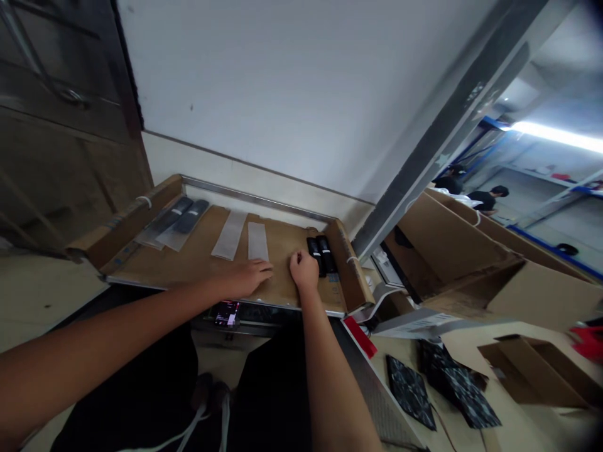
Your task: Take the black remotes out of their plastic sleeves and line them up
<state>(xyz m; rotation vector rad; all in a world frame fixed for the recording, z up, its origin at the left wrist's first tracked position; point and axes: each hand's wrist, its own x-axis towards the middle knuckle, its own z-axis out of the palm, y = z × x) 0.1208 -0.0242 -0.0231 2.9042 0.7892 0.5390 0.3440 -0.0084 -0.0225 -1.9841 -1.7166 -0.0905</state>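
Observation:
My left hand [247, 278] lies on the cardboard-lined bench [188, 263], fingers stretched out at the near end of a frosted flat bag [257, 240]. A second frosted bag [230, 235] lies to its left. My right hand [304, 271] is curled closed beside two black oblong pieces [325, 253] with small white labels. What its fingers hold, if anything, is hidden. At the bench's left end, two dark oblong pieces [191, 216] with pale labels lie partly in or on frosted bags; I cannot tell which.
Cardboard side walls [351, 267] edge the bench, with a white panel [282, 81] behind. A lit phone [227, 313] sits below the front edge. Cartons [461, 245] and dark patterned bags [409, 389] are at the right. Two people [490, 198] are far back.

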